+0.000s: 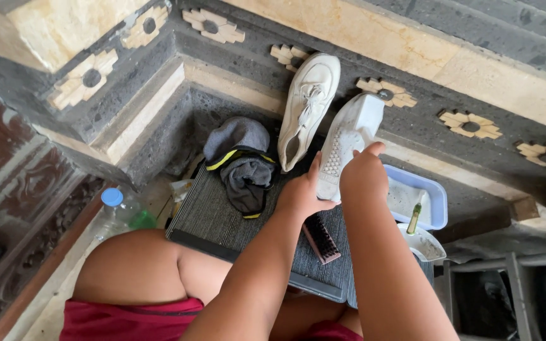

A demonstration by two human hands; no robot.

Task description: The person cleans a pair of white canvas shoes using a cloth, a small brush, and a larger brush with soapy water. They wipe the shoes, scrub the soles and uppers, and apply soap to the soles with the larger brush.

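Observation:
Both my hands hold a white sneaker [347, 142], sole side facing me, its toe resting up against the stone wall. My left hand [301, 192] grips its heel end from the left. My right hand [364, 172] clasps its right side, thumb on the sole. A second white sneaker [307, 107] leans upright on the wall just to the left, laces facing out. A scrubbing brush [321, 239] lies on the dark mat [216, 215] below my hands.
Grey socks with yellow trim [241, 164] lie on the mat. A blue plastic tub [437, 202] with a toothbrush [416, 218] and a white scoop [423, 245] sits at right. A plastic bottle with a blue cap [116, 211] stands at left. My knees are at the bottom.

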